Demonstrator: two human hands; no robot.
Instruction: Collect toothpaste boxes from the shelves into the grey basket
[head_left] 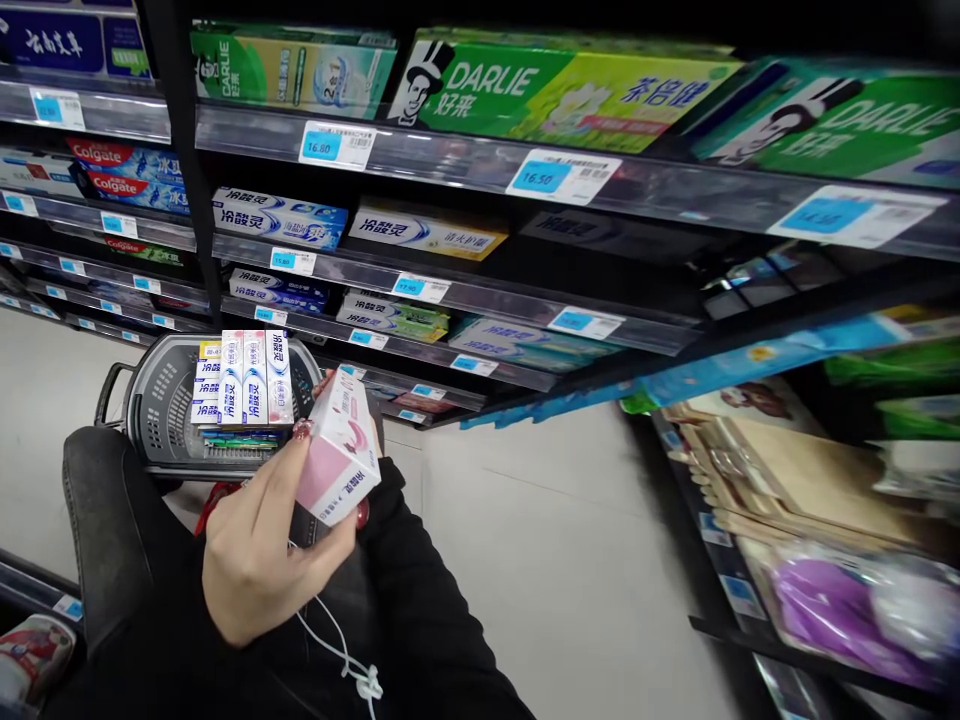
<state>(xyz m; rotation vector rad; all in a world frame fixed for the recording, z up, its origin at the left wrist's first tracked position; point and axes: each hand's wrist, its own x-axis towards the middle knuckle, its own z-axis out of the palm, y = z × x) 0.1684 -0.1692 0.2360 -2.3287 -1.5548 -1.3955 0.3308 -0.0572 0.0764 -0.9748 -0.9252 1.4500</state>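
My left hand (262, 555) grips a pink and white toothpaste box (337, 450), with its thumb on the right side and its fingers on the left. The box is tilted, one end towards me. My right hand (322, 384) is mostly hidden behind the box; a few fingertips curl round its far left edge. Just beyond my hands, a grey shopping basket (161, 400) holds several toothpaste boxes (255, 375), some upright and side by side, others stacked at the left. Thinner coloured packs lie lower in the basket.
Shelves of toothpaste with price tags (337, 146) rise ahead, including green Darlie boxes (555, 90) and red-blue Colgate boxes (131, 175). At the right, another shelf bears wooden boards (817, 470) and a purple wrapped item (840, 610). Pale floor (555, 560) lies between. My knee (109, 530) is beside the basket.
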